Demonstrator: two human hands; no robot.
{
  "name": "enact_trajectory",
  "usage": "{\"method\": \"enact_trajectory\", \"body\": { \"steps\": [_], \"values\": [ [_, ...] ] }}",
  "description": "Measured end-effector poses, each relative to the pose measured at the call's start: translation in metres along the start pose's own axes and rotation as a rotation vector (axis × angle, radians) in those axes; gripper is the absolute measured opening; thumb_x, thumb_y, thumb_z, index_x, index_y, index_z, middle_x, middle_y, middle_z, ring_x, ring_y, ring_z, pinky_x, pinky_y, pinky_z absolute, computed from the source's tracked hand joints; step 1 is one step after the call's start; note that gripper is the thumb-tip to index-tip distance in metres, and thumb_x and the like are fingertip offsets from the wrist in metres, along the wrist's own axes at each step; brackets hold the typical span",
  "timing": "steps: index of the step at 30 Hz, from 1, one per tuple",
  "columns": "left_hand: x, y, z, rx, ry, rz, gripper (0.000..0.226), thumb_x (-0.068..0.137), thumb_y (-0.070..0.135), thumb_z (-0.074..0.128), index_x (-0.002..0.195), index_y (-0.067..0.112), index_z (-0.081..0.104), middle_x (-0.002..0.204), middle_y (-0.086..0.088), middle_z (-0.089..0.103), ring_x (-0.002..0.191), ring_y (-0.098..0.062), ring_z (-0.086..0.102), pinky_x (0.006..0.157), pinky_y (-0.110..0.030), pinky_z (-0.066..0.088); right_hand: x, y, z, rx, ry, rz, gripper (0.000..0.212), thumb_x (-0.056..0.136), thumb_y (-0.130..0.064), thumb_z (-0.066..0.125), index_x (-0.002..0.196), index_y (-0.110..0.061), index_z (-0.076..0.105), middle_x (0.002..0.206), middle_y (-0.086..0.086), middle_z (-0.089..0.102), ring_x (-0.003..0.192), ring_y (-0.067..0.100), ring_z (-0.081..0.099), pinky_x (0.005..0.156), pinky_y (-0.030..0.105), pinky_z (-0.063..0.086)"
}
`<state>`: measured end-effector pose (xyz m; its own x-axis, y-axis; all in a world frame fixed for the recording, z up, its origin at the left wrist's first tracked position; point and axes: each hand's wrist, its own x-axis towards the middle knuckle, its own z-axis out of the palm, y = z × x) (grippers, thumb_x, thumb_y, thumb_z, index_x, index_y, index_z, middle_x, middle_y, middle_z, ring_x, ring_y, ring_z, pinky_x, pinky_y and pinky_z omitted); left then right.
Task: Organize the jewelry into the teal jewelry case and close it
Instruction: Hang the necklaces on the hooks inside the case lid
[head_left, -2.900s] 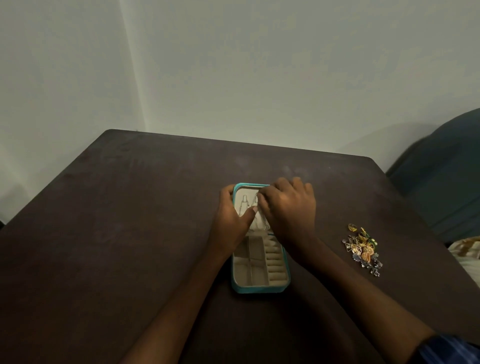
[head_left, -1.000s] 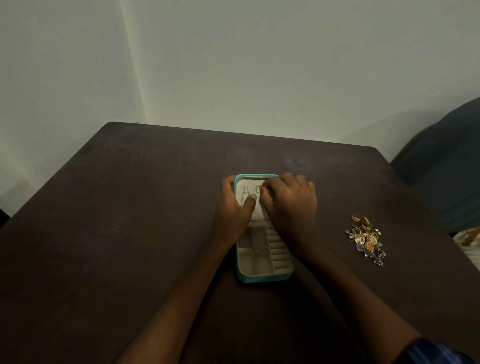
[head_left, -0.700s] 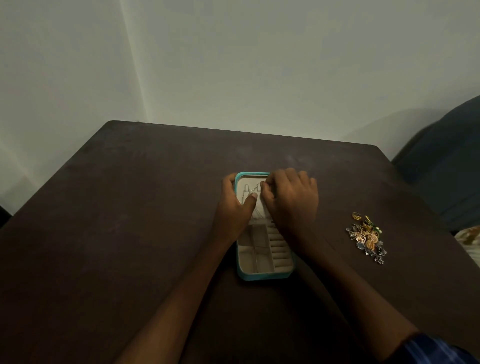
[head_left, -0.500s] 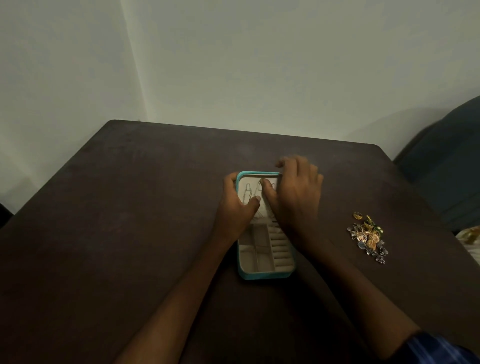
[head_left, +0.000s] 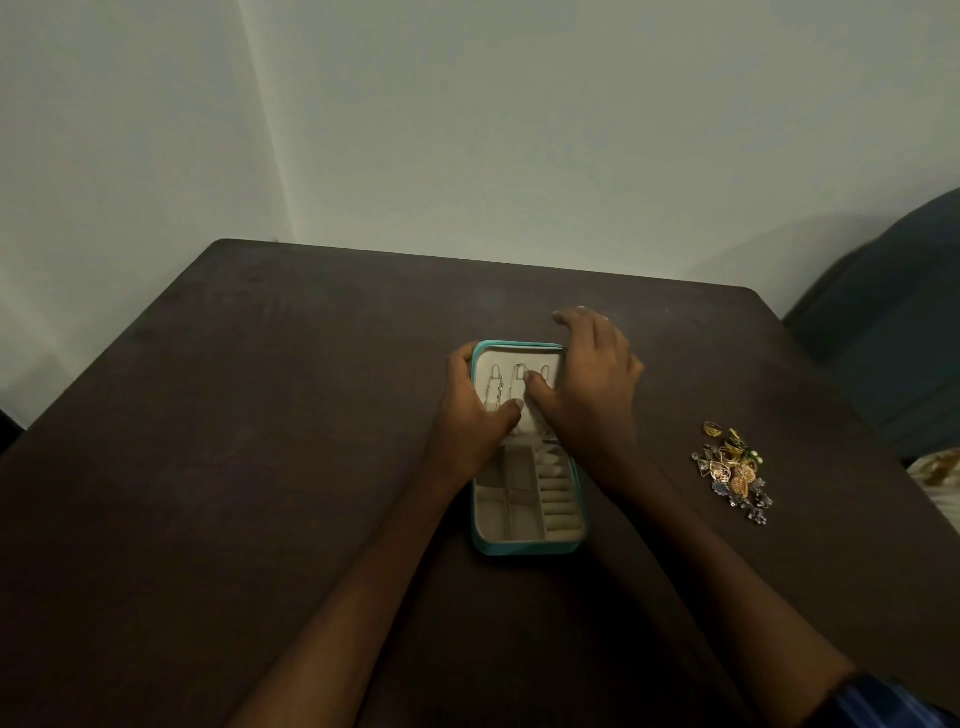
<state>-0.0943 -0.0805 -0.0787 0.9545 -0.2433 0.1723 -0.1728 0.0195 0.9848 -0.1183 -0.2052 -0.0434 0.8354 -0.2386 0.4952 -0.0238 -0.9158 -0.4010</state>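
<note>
A: Where is the open teal jewelry case with the cream lining (head_left: 527, 543)?

B: Near the middle of the dark brown wooden table (head_left: 260, 415), lid half toward twelve o'clock, compartment tray toward six. The left hand (head_left: 470, 415) grips the lid's nine o'clock edge, thumb pressed on the lining beside a thin silver chain (head_left: 496, 392) hung on the hooks. The right hand (head_left: 592, 384) lies over the three o'clock side, fingers loosely spread past the far rim and thumb on the lining; it looks to clamp nothing.

A: And the rest of it?

B: A small heap of gold and silver jewelry (head_left: 732, 470) sits well apart at three o'clock, none of it in the tray yet.

A: How will those pieces handle?

B: Light, slippery and tangled, I'd judge; fine chains snag and thin hooks bend. Best pinched singly by a loop or clasp. The case seems stiff enough to steady by its rim.

A: Any brand or writing?

B: None that I can read.
</note>
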Motion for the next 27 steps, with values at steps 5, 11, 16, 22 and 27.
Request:
{"method": "enact_trajectory", "body": {
  "steps": [5, 11, 16, 22, 27],
  "values": [
    [-0.001, 0.002, 0.001, -0.032, 0.031, -0.015, 0.052, 0.085, -0.002, 0.059, 0.121, 0.026, 0.034, 0.108, 0.005, 0.054, 0.090, -0.004, 0.063, 0.066, -0.019, 0.056, -0.011, 0.009, -0.007, 0.050, 0.013, 0.040, 0.060, 0.078, -0.028, 0.068, 0.131, -0.014, 0.044, 0.142, 0.008, 0.040, 0.137, 0.026, 0.028, 0.106, 0.047, 0.024],
    [-0.004, 0.005, -0.002, -0.054, 0.025, -0.050, 0.042, 0.092, 0.004, 0.049, 0.129, 0.019, 0.037, 0.112, -0.001, 0.059, 0.090, -0.011, 0.067, 0.068, -0.031, 0.060, -0.021, 0.025, -0.012, 0.016, -0.057, 0.109, 0.067, 0.076, -0.032, 0.072, 0.133, -0.015, 0.041, 0.143, 0.008, 0.038, 0.136, 0.026, 0.028, 0.106, 0.048, 0.025],
    [-0.004, 0.005, -0.001, -0.062, 0.028, -0.051, 0.039, 0.091, 0.001, 0.048, 0.122, 0.023, 0.039, 0.105, 0.003, 0.060, 0.086, -0.009, 0.068, 0.065, -0.028, 0.059, -0.023, 0.028, -0.011, -0.023, -0.165, 0.161, 0.078, 0.075, -0.038, 0.072, 0.139, -0.017, 0.033, 0.151, 0.008, 0.026, 0.142, 0.027, 0.016, 0.110, 0.051, 0.019],
    [-0.003, 0.005, -0.001, -0.046, 0.050, -0.048, 0.039, 0.089, 0.000, 0.049, 0.120, 0.022, 0.040, 0.107, -0.001, 0.061, 0.094, -0.015, 0.067, 0.075, -0.038, 0.059, -0.029, 0.025, -0.005, -0.040, -0.220, 0.143, 0.088, 0.074, -0.042, 0.072, 0.143, -0.016, 0.025, 0.153, 0.010, 0.021, 0.143, 0.027, 0.012, 0.111, 0.051, 0.017],
    [-0.004, 0.006, -0.001, -0.055, 0.037, -0.056, 0.041, 0.091, 0.000, 0.048, 0.126, 0.017, 0.038, 0.105, 0.002, 0.059, 0.088, -0.012, 0.067, 0.069, -0.030, 0.060, -0.025, 0.027, -0.006, 0.033, -0.181, 0.184, 0.083, 0.077, -0.043, 0.070, 0.143, -0.017, 0.027, 0.154, 0.007, 0.023, 0.144, 0.025, 0.013, 0.111, 0.051, 0.016]
  ]
}}
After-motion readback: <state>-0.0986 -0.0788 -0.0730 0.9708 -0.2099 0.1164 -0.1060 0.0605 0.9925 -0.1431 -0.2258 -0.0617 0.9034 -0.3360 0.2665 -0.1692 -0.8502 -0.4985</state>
